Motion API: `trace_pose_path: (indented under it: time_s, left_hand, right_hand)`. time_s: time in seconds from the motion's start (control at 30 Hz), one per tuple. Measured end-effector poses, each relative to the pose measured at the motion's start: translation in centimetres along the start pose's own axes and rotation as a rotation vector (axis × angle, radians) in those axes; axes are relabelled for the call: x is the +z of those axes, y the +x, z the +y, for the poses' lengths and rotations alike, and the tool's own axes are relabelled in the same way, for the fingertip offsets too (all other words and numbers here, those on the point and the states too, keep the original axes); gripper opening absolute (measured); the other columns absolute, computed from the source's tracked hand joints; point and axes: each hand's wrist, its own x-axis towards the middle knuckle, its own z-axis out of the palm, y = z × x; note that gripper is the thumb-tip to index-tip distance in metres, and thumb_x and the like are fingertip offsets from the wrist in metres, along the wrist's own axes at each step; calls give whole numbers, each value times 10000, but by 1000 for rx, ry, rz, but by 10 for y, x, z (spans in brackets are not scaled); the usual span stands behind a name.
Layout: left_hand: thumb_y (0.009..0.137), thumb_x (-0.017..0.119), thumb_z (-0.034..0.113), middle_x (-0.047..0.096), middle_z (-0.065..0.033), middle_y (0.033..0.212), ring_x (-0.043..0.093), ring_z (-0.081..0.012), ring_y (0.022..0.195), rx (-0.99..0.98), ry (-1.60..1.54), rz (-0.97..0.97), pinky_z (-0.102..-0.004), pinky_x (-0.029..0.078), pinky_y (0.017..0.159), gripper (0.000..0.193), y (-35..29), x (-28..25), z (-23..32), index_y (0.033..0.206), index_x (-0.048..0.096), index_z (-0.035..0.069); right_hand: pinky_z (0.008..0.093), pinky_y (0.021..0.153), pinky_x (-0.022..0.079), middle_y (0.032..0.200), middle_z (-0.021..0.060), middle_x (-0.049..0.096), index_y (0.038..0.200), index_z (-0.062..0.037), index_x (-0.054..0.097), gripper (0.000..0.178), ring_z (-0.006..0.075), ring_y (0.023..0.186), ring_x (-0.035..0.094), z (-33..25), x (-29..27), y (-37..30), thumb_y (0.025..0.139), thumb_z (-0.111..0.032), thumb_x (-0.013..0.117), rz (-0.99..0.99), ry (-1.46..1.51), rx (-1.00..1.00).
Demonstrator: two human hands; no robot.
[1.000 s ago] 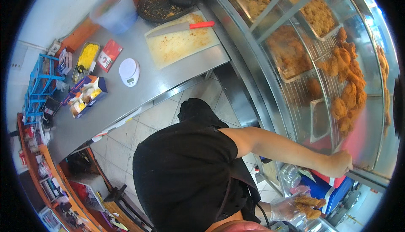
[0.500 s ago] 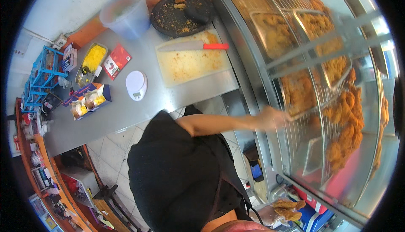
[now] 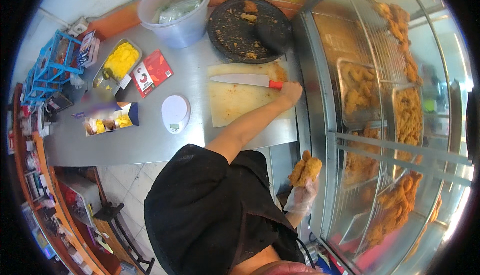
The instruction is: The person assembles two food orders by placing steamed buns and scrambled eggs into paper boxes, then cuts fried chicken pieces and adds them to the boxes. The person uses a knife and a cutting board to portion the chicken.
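My bare left hand [image 3: 291, 95] is closed round the red handle of a large knife [image 3: 240, 79]. The knife lies across a pale, crumb-strewn cutting board [image 3: 225, 107], its blade pointing left. My right hand [image 3: 303, 197], in a clear plastic glove, grips a piece of fried chicken [image 3: 305, 171] beside the display cabinet, to the right of my body. Some of its fingers are hidden behind the chicken. The glass-fronted cabinet [image 3: 327, 142] holds trays and racks of fried chicken [image 3: 397, 215].
Beyond the board sit a dark round tray [image 3: 220, 35] with crumbs and a translucent tub [image 3: 175, 30]. On the steel counter [image 3: 150, 150] are a white scale [image 3: 175, 114], a red packet [image 3: 151, 73], a tray of yellow food [image 3: 120, 62], an open food box [image 3: 112, 122] and a blue rack [image 3: 50, 80].
My left hand has moved from the cabinet front to the knife handle on the board. The fried chicken and my gloved right hand have come up from the lower right. The whole view has shifted.
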Motion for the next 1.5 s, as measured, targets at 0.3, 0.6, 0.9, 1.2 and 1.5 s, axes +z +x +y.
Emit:
trace_pose_path:
  time_s: [0.3,0.6,0.9,1.2,1.5]
  left_hand:
    - [866,630,109,754,-142,906,745,-296,806,71,3,-88,-426,590,679,155,-14,-21,-6,931,742,24]
    - [936,609,260,737,-120,1006,729,-312,931,-81,-9,-279,-462,567,753,266,-66,-17,-14,1068,722,59]
    - [824,775,312,670,-227,995,712,-395,827,-844,11,100,-502,574,774,629,-172,-74,-47,1228,417,-10]
    - [822,740,176,690,-183,942,719,-309,867,-1148,-598,214,-440,587,720,538,-222,-117,-78,1227,451,-31]
    - [935,613,79,662,-279,933,697,-407,783,-1090,-661,302,-509,562,638,267,-318,-144,-28,1152,501,-28]
  right_hand:
    - [453,989,516,1368,101,582,1490,-61,440,666,278,1211,593,18,-5,109,921,-291,699,9,-18,116]
    - [468,989,529,1288,129,621,1442,-45,476,621,285,1195,613,22,16,194,904,-261,699,-101,-38,186]
    - [397,1019,477,1238,175,680,1280,-38,639,530,301,1165,646,55,115,273,816,-244,792,-400,-1033,99]
    - [422,943,518,1146,262,703,1157,-22,713,507,359,1080,683,60,146,263,749,-303,823,-406,-1210,-71]
    - [439,955,514,1139,296,689,1184,49,665,596,375,1100,676,99,187,200,817,-401,799,-533,-1650,-279]
